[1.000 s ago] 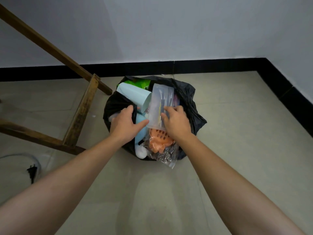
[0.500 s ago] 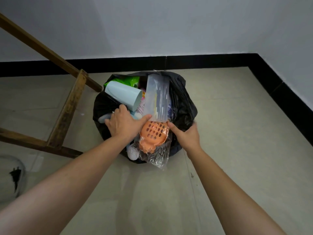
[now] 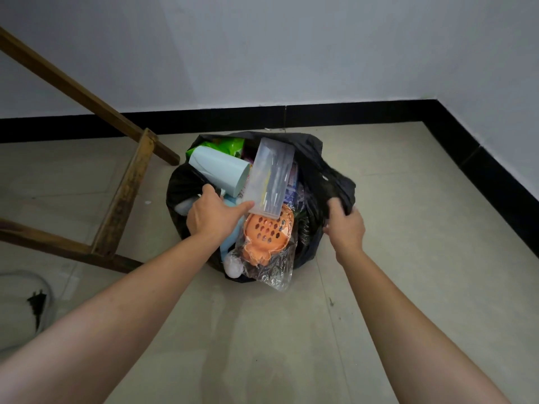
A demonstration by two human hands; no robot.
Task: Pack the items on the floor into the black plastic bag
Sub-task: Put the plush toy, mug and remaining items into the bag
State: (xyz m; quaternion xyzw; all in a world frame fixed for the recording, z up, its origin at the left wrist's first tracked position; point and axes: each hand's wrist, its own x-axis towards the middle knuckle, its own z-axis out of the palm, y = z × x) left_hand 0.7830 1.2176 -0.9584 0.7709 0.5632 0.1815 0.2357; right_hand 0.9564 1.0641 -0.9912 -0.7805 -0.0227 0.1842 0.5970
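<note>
- black plastic bag [image 3: 316, 167] sits overstuffed on the floor [image 3: 408, 258], near the wall [image 3: 291, 53]
- right hand [image 3: 345, 228] clutches its right edge
- left hand [image 3: 214, 217] is in the bag, can't tell its grip
- wooden frame [image 3: 122, 196] crowds the left side

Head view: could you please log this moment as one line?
right hand: grips black bag edge | left hand: among items, grip hidden | cup, clear case, orange item: sticking out

Black plastic bag [image 3: 316, 182] on floor, open; overfull w/ items [image 3: 269, 228]

Black bag [image 3: 326, 182], pale-blue cup [image 3: 218, 173], orange holed scoop [image 3: 267, 231].
</note>
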